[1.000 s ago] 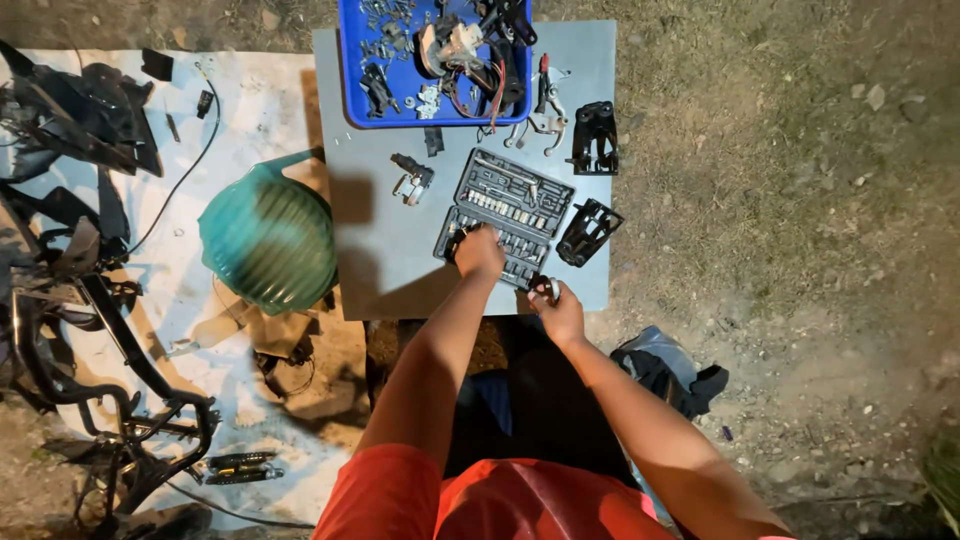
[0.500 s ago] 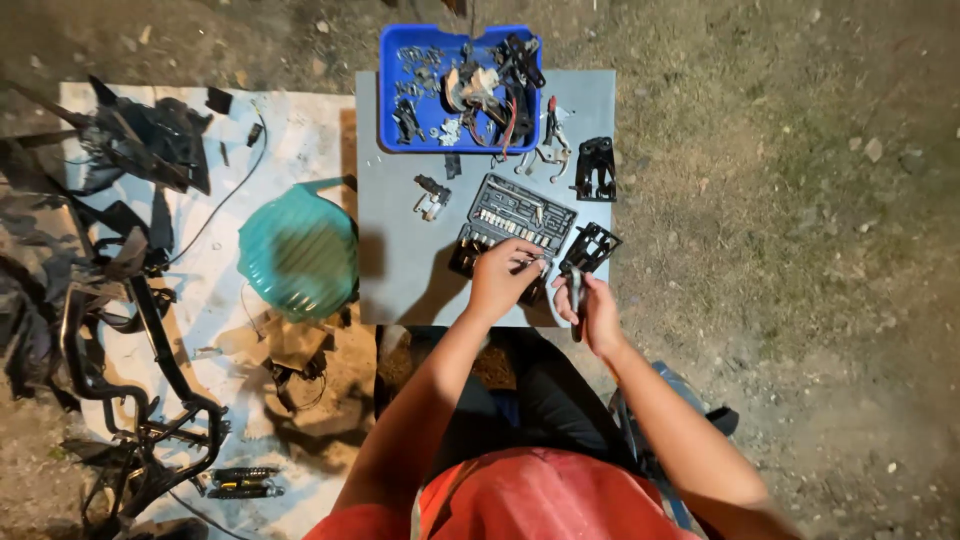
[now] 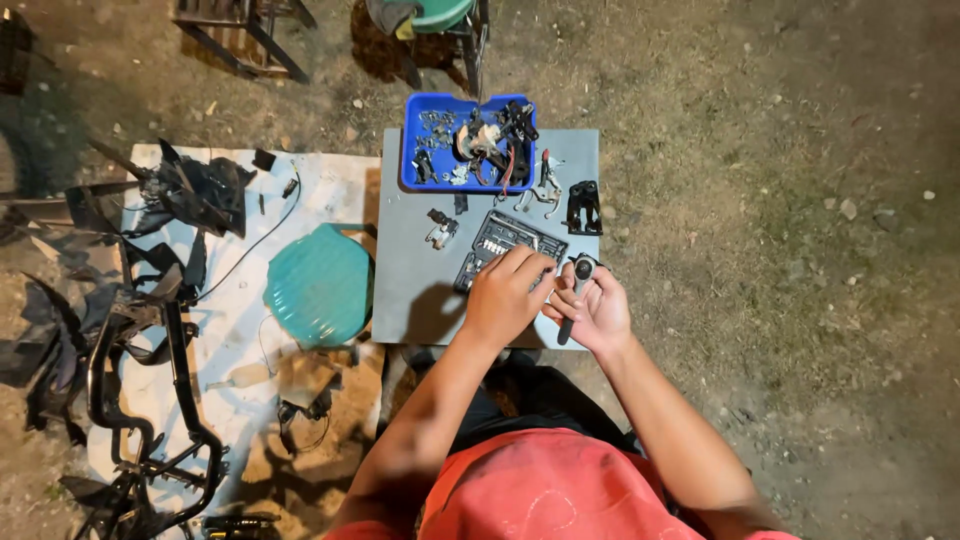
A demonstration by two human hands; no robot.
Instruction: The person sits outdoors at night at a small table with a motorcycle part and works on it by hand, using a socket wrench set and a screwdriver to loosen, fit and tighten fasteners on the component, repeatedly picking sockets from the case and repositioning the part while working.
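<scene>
On the grey counter, near edge: both hands work side by side over a socket set and a ratchet.
Left hand (image 3: 505, 298): palm down, fingers curled onto the near right end of the socket set; whether its grip pinches a piece or only rests on the case, I cannot tell.
Right hand (image 3: 597, 312): its grip is clamped round the ratchet handle, thumb across the shaft, just right of the left hand and touching or nearly touching it.
Ratchet (image 3: 580, 275): dark handle with a round silver head, held roughly upright, head pointing far, handle end sticking out near the counter's near edge.
Socket set (image 3: 498, 240): open dark case with rows of small silver pieces, lying at a slant in the middle of the counter, its near end under the left hand.
Counter (image 3: 405, 290): grey rectangular top standing on bare ground.
Blue tray (image 3: 410, 170): at the far edge of the counter, full of small metal and black parts and wires.
Black bracket (image 3: 583, 208): on the counter's far right, just beyond the ratchet head.
Small metal part (image 3: 439, 230): left of the socket set, apart from it.
Teal stool (image 3: 320, 285): round seat just left of the counter.
White sheet (image 3: 240, 330): spread on the ground to the left, carrying black panels and a black tube frame (image 3: 150, 400).
Person: red shirt, dark trousers, seated at the near side.
</scene>
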